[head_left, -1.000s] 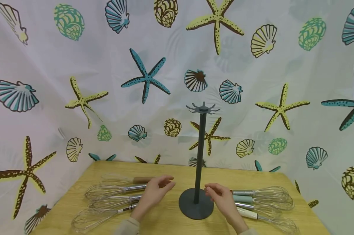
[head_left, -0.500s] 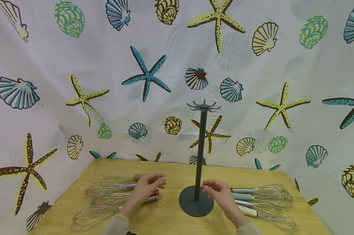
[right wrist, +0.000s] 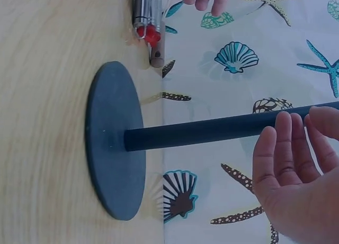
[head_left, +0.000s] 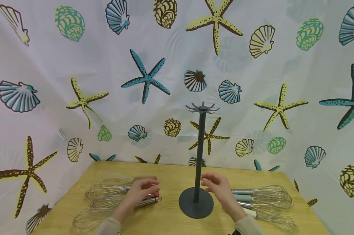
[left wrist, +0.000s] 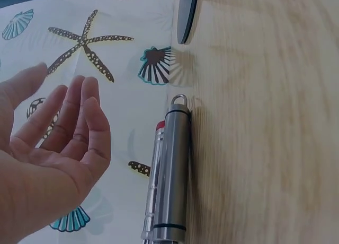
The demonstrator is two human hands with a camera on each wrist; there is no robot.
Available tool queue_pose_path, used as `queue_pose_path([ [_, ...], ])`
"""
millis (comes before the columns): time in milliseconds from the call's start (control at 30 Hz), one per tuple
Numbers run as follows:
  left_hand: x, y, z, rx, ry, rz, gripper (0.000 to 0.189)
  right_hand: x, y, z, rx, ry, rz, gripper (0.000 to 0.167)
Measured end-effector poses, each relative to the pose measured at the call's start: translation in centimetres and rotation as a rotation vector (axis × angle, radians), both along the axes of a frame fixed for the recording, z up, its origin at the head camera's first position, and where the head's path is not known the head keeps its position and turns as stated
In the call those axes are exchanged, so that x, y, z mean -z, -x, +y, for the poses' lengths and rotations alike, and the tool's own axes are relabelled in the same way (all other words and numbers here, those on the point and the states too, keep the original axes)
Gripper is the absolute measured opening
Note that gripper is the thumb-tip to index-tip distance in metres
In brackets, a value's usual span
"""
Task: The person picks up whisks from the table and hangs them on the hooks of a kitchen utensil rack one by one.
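A dark grey stand with a round base [head_left: 188, 209], an upright pole [head_left: 199, 147] and a ring of hooks [head_left: 202, 108] stands on the table. My left hand [head_left: 137, 195] hovers over the handles of the left whisks, fingers relaxed, holding nothing. Below it in the left wrist view lies a whisk's steel handle [left wrist: 175, 170] with a hanging loop, beside a thinner red-tipped handle [left wrist: 153, 185]. My right hand [head_left: 222, 192] is beside the pole, fingers loosely bent and holding nothing; whether it touches the pole is unclear.
Several whisks lie on the wooden table [head_left: 171, 225] at both sides. On the left is one with a wooden handle [head_left: 145, 178]. Those on the right include a mint handle [head_left: 243, 197] and a white handle [head_left: 250, 212]. A shell-and-starfish curtain [head_left: 165, 107] hangs behind.
My left hand has drawn left, away from the stand, uncovering the ends of the left whisk handles. My right hand has shifted slightly up in the head view, staying near the pole.
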State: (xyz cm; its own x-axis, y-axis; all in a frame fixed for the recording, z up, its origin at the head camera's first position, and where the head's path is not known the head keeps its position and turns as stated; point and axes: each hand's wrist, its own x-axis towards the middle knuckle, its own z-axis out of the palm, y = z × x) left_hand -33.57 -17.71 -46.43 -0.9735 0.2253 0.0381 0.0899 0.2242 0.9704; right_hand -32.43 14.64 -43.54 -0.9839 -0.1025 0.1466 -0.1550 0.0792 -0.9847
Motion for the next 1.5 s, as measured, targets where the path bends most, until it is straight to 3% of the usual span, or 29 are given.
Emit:
queue_pose_path([
  [133,0.3,0.2,-0.7,-0.004,-0.025,-0.024,0.048,-0.6,0.3,-0.1,0.018,0.03,0.005,0.029],
  [400,0.8,0.4,-2.5,-0.007,-0.005,-0.056,0.035,-2.0,0.5,-0.3,0.032,0.04,0.044,0.027],
  [667,0.7,0.7,-3.5,-0.01,0.056,-0.035,0.037,-3.9,0.8,-0.1,0.037,0.064,0.071,0.025],
  [967,1.1,0.6,-4.2,0.046,0.14,0.014,0.038,-6.0,1.1,0.1,0.022,0.135,0.113,0.025],
  [1200,1.6,0.8,-4.6,0.064,0.202,-0.019,0.037,-7.4,1.1,0.0,0.012,0.153,0.126,0.032],
  [1500,1.9,0.5,-5.4,0.101,0.177,-0.002,0.039,-9.9,1.3,0.1,0.011,0.18,0.167,0.031],
])
